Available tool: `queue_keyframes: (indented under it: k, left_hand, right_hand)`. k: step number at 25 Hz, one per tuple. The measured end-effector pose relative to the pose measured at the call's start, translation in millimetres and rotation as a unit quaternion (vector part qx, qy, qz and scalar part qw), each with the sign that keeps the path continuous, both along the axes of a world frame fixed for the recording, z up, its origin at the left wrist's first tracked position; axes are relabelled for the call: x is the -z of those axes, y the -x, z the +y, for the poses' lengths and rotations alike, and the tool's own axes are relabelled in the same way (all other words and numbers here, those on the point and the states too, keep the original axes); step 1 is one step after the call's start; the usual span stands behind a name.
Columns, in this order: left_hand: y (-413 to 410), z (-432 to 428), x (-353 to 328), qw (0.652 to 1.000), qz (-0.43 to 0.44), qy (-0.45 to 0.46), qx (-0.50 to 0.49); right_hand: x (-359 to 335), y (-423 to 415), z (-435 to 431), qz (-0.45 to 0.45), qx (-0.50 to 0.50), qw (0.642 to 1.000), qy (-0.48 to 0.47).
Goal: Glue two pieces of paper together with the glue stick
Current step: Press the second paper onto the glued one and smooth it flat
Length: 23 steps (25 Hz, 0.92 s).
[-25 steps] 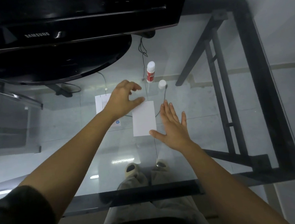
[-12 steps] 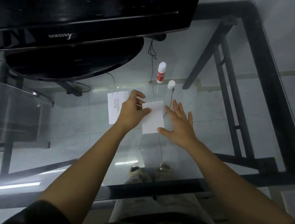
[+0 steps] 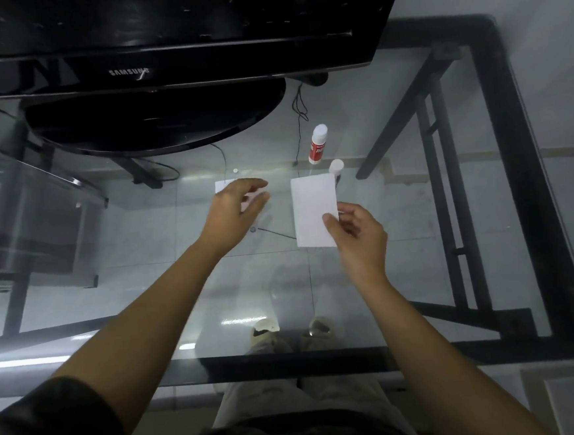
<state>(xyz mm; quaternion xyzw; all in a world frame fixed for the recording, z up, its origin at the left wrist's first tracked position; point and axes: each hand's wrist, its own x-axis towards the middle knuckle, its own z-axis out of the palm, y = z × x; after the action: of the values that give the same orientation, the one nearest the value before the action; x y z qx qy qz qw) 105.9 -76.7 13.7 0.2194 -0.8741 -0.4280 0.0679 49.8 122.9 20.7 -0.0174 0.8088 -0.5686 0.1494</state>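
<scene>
Right hand [image 3: 357,234] pinching the lower right edge of a blank white paper card [image 3: 314,210], thumb on top, fingers behind. Left hand [image 3: 235,209] spread loosely, fingers curled, hovering over the second paper piece [image 3: 223,187], mostly covering it; contact impossible to judge. Two papers apart, side by side over the glass worktop [image 3: 403,276]. Just beyond the held card, the glue stick [image 3: 318,143] uncapped and upright, white cap [image 3: 336,166] beside it. Further back, black Samsung monitor [image 3: 163,55] on its oval stand.
</scene>
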Motion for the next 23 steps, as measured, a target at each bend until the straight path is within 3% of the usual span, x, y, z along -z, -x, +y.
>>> queue_keyframes:
  k: [2, 5, 12, 17, 19, 20, 22, 23]
  left_hand:
    - [-15.2, -25.4, 9.9, 0.981, -0.006, 0.186, 0.048]
    - [-33.2, -39.4, 22.2, 0.957, -0.036, 0.269, 0.101]
    - [-16.2, 16.4, 28.7, 0.963, 0.019, 0.228, 0.143]
    - [-8.2, 34.1, 26.3, 0.972, 0.013, 0.2, 0.125]
    - [-6.4, 38.7, 16.8, 0.991, 0.019, 0.127, 0.037]
    - [-5.0, 40.2, 8.4, 0.999, 0.017, 0.035, -0.023]
    - [-1.8, 42.5, -7.8, 0.973, 0.001, -0.21, -0.097]
    - [-1.3, 43.4, -13.6, 0.953, 0.006, -0.285, -0.102]
  right_hand:
    - [-5.1, 4.8, 5.2, 0.051, 0.021, 0.998, -0.003]
    - [-8.6, 11.9, 10.2, 0.095, 0.047, 0.994, 0.008]
    - [-7.3, 13.6, 17.3, 0.17, 0.052, 0.984, -0.014]
    - [-1.6, 6.4, 22.1, 0.259, -0.003, 0.965, -0.03]
    - [2.1, 1.5, 19.6, 0.316, -0.041, 0.947, -0.05]
    - [3.5, -1.4, 17.5, 0.339, -0.06, 0.937, -0.062]
    - [6.2, -5.9, 12.6, 0.371, -0.088, 0.92, -0.09]
    - [7.5, -6.7, 10.1, 0.38, -0.095, 0.914, -0.104]
